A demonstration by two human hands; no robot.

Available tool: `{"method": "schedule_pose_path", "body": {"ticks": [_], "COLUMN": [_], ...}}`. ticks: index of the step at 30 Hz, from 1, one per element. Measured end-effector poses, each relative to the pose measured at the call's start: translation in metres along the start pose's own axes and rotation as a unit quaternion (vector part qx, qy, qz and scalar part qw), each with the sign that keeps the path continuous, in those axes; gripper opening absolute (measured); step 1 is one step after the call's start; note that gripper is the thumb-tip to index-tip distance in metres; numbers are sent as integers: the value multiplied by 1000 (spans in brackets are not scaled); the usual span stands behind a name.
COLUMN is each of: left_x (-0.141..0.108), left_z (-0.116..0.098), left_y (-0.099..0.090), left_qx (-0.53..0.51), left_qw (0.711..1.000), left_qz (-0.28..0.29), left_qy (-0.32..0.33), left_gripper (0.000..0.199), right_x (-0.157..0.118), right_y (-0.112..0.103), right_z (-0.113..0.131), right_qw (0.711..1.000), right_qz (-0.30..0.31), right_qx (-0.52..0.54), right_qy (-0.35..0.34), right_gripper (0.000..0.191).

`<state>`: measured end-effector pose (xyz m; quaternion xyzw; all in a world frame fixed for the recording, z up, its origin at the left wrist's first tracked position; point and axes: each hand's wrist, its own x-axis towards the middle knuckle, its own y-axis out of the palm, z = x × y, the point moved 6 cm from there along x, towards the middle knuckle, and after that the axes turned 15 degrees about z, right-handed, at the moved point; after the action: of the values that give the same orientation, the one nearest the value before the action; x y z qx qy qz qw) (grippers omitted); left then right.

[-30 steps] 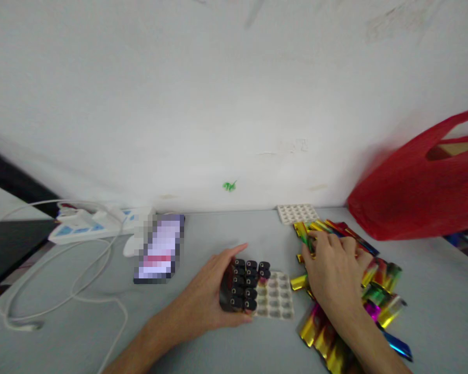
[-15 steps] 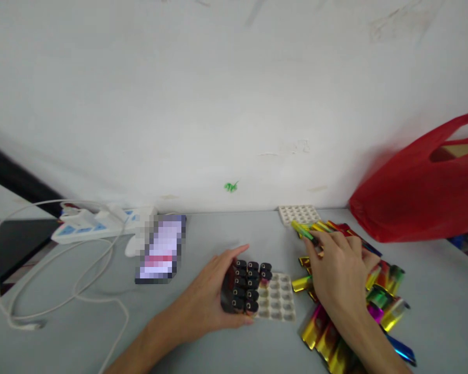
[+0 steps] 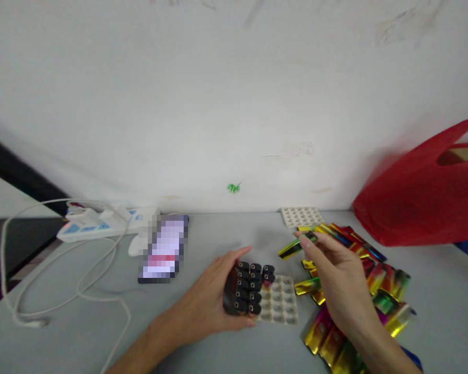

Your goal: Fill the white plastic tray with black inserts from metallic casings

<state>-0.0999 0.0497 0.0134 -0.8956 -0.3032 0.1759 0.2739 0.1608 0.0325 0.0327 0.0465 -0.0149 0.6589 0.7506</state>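
My left hand [image 3: 208, 293] curves around the left side of a block of upright lighters [image 3: 248, 288], its thumb and fingers at either end of the block. Their black ends point up, each with a small ringed hole. They stand in the left cells of a pale grid tray [image 3: 284, 301], whose right cells hold nothing. Between the thumb and fingers of my right hand [image 3: 335, 270] is a shiny gold-green lighter [image 3: 290, 249], black at one end. It is tilted above the table, with its gold end toward the lower left.
Loose shiny lighters [image 3: 323, 337] lie heaped under and around my right hand. A second grid tray [image 3: 302, 215] rests by the wall. At right stands a red bag [image 3: 425, 197]. A phone [image 3: 164, 249], a power strip [image 3: 109, 223] and a white cable [image 3: 81, 296] occupy the left.
My right hand has lifted a lighter from the heap and turned it to point lower left. My left hand stays at the block of lighters.
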Motion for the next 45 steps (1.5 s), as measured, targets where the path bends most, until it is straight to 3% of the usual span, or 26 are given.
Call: {"method": "schedule_pose_path", "body": {"ticks": [4, 8, 11, 16, 28, 38, 45], "left_x": [0, 0, 1, 0, 0, -1, -1], "left_z": [1, 2, 1, 2, 2, 1, 1], "left_y": [0, 0, 0, 1, 2, 1, 1], "left_qx": [0, -2, 3, 11, 11, 16, 22], "left_qw": [1000, 1000, 1000, 1000, 1000, 1000, 1000], "left_qz": [-4, -8, -7, -3, 2, 5, 3], "left_qy": [-2, 1, 5, 0, -1, 1, 4], "left_gripper": [121, 120, 118, 120, 121, 121, 120], "right_x": [0, -3, -9, -16, -17, -19, -19], "right_y": [7, 25, 35, 42, 45, 47, 50], "right_z": [-1, 6, 6, 0, -3, -13, -5], "right_qw": [992, 964, 947, 939, 947, 958, 956], "right_qz": [7, 90, 135, 161, 177, 209, 195], "right_qx": [127, 243, 274, 272, 235, 151, 178], "right_qy": [13, 55, 101, 134, 129, 126, 125], "right_gripper": [31, 35, 38, 37, 40, 59, 58]}}
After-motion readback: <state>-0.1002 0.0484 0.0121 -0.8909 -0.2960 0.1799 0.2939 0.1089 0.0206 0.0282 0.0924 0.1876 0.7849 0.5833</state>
